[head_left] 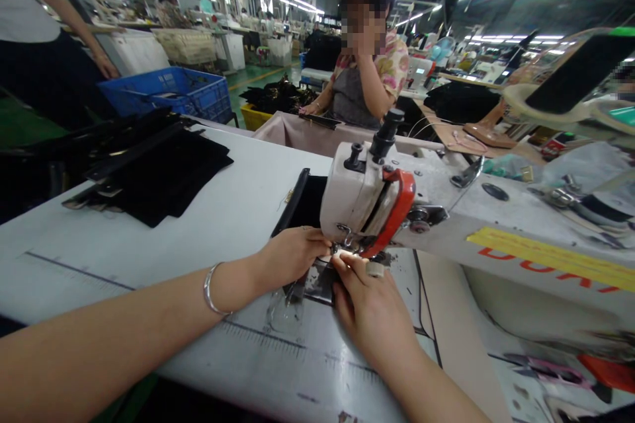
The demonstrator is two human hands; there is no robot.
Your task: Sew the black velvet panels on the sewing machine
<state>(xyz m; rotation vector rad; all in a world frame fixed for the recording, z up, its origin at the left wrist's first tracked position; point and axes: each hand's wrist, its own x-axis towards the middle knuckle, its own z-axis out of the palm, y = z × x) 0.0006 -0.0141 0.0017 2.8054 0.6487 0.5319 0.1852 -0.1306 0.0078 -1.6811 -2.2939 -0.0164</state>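
A white sewing machine head point(342, 195) with a red guard point(399, 211) stands over the work spot. Under and behind it lies a black fabric piece point(308, 201) with a dark strip along its left edge. My left hand point(290, 254), a silver bangle point(211, 291) on its wrist, has its fingers closed at the near edge of this piece, left of the needle. Right beside the presser foot, my right hand point(370, 297) has its fingers bent and pressed together; a pale band point(375, 269) circles one finger. What the right fingertips pinch is too small to make out.
A stack of black fabric pieces point(163, 178) lies on the left of the white table point(248, 165). Beyond stand a blue crate point(173, 89) and a seated person point(367, 59). A phone point(580, 73) sits on a holder at right. Pink-handled scissors point(555, 370) lie lower right.
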